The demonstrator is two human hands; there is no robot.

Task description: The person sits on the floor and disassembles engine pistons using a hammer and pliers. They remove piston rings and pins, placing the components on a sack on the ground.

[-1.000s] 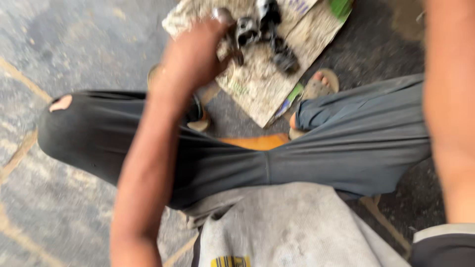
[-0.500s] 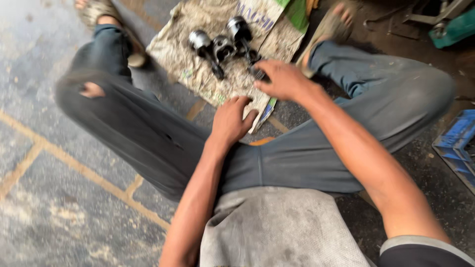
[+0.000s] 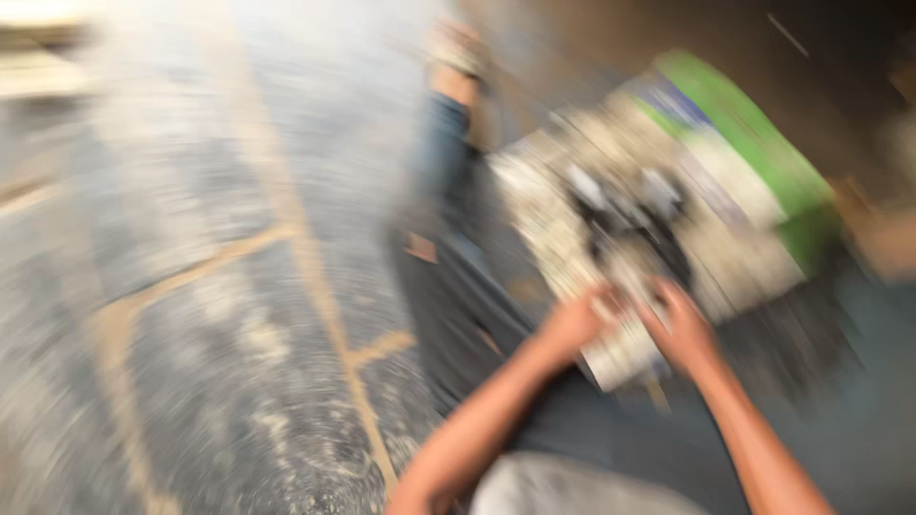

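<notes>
The floor (image 3: 219,315) fills the view: grey, speckled paving crossed by thin tan joint lines, all heavily blurred. Toward two o'clock a flat sheet of worn printed cardboard (image 3: 735,243) lies directly on the floor, pale and grubby, with a green band along its far edge. At the middle of the sheet rests a cluster of dark metal parts (image 3: 625,215), too smeared to tell apart. Beyond the sheet, toward one o'clock, the floor turns darker and brownish. At eleven o'clock a pale strip crosses the corner.
</notes>
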